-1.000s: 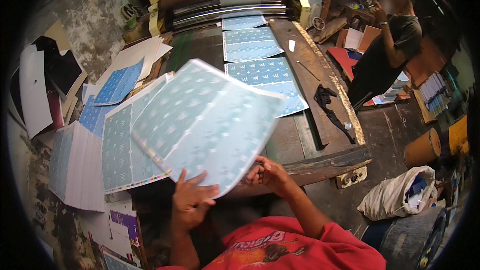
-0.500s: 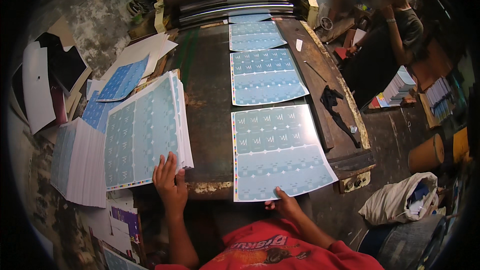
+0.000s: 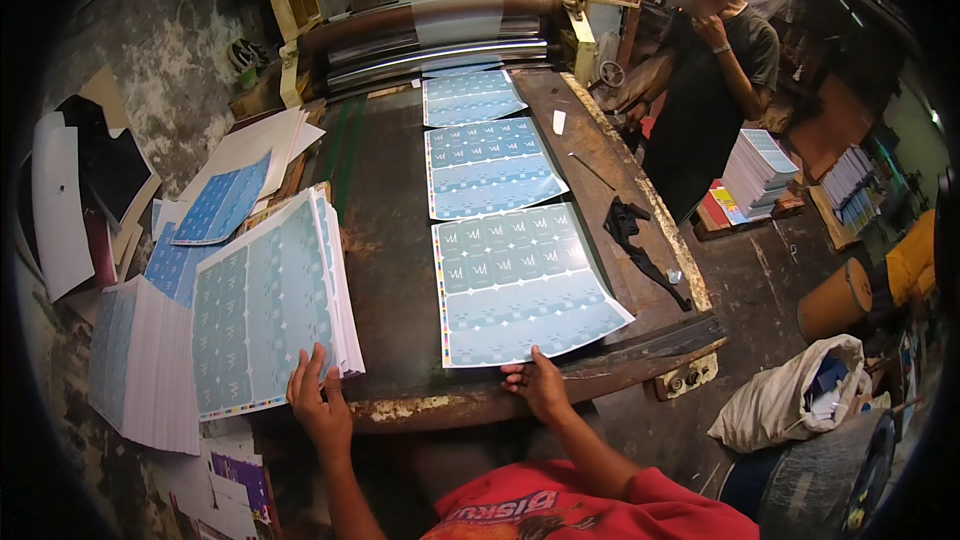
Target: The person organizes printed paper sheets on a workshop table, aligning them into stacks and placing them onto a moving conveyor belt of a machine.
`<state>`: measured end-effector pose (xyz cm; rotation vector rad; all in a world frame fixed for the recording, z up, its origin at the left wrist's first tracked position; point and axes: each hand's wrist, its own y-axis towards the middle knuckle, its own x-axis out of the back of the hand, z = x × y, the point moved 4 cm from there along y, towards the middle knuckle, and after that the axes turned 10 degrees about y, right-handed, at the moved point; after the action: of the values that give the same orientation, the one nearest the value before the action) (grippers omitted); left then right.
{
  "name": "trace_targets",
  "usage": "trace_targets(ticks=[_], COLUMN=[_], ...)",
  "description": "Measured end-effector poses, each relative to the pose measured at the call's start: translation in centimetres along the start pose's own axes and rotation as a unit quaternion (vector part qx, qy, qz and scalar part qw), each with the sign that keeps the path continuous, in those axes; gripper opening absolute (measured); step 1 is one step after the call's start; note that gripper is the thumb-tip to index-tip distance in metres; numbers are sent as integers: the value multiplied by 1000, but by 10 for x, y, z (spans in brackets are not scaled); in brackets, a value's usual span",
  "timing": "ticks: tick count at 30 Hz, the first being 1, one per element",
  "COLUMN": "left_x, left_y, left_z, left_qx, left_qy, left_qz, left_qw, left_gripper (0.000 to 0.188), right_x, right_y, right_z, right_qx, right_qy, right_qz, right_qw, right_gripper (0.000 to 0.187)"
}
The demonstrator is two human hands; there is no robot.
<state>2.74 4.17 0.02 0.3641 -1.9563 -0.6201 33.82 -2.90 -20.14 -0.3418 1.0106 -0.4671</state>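
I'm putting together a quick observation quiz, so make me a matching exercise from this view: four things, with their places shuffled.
1. left hand
2. right hand
3. cream sack
4. black strap-like item

A. off the table, to its right
B. at the near edge of the nearest printed sheet
C. lying toward the table's right side
D. at the near right corner of a printed stack

Pairs: 1-D, 2-B, 3-A, 4-C

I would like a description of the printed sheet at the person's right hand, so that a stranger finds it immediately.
In front of the roller machine stands a dark table, with blue printed sheets in a row down it. Take the row's sheet nearest the person. Alone in that row, it has the right hand at its near edge.
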Motion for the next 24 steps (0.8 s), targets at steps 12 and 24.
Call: trace_targets(ticks=[12,24], left_x=[31,22], left_y=[-8,-8], left_z=[-40,-53], left_qx=[-86,-203], left_qy=[-175,3], left_qz=[116,121], left_qw=[974,972], left_gripper=[22,62], right_x=[-30,4], right_y=[-39,-51], right_z=[15,5], right_qx=[11,-85], right_qy=[9,5], right_qz=[82,88], right_qw=[996,992], right_gripper=[65,28])
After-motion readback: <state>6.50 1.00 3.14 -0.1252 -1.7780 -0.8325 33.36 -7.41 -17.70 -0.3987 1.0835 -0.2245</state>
